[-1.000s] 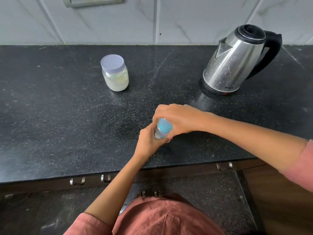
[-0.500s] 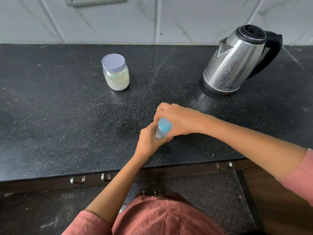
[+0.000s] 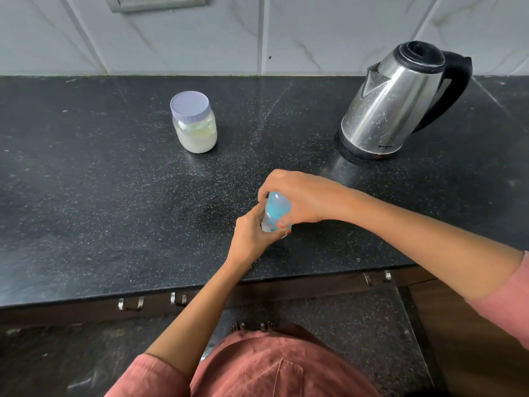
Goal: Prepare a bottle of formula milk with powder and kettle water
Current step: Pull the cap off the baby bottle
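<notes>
Your left hand [image 3: 252, 239]: wrapped round lower body of bottle [image 3: 276, 210], near front of counter [image 3: 86, 210]. Your right hand [image 3: 303, 196]: curled over bottle's blue top. Powder jar [image 3: 194, 124]: lid on, upright, back left. Kettle [image 3: 392, 104]: on base, back right, well apart from jar.

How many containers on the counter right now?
3: powder jar back left, kettle back right, baby bottle near the front edge, gripped by the left hand low and the right hand on top. None appears hidden.
</notes>
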A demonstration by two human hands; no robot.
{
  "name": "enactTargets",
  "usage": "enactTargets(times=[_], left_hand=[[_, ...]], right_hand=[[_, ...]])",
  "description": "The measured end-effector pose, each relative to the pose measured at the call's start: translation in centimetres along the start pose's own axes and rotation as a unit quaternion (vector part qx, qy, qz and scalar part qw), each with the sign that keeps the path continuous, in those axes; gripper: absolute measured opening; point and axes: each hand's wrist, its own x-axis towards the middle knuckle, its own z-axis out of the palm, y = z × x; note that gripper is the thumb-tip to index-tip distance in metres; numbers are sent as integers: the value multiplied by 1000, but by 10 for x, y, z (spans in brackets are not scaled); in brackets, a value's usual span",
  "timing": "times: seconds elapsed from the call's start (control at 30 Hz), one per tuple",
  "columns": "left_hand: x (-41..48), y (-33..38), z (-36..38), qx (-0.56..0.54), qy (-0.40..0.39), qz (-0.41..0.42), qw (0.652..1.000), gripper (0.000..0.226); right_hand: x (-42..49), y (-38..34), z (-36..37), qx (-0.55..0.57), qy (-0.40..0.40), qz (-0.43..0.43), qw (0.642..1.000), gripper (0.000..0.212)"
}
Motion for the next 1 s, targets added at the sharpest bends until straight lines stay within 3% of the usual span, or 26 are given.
enactTargets(times=[0.07,0.17,0.27,0.4,0.53,0.6,0.7,0.83,1.0], left_hand=[[-1,0,0,-4,-1,6,1000,42],[-1,-1,0,-12,-1,7,1000,43],[0,-4,1,-17,2,1,1000,46],[0,-4,2,-19,3,2,1000,46],[-1,-3,0,-20,-2,8,1000,45],[-1,-4,1,-22,1,7,1000,44],[0,-5,2,-12,4,8,1000,45],[-1,-4,1,-10,5,8,1000,46],[-1,-3,1,-2,6,16,1000,44]], right_hand=[[-3,0,-2,-33,36,46,998,54],[-3,-3,-3,-87,56,90,991,46],[-3,-7,-2,-72,34,50,996,33],[-5,-5,-1,-51,-5,9,999,36],[-9,-5,1,-57,56,64,995,55],[-9,-4,1,-97,81,95,987,52],[-8,-4,1,-81,74,58,992,38],[-7,-2,1,-32,31,4,999,36],[-9,-3,4,-73,79,74,991,56]])
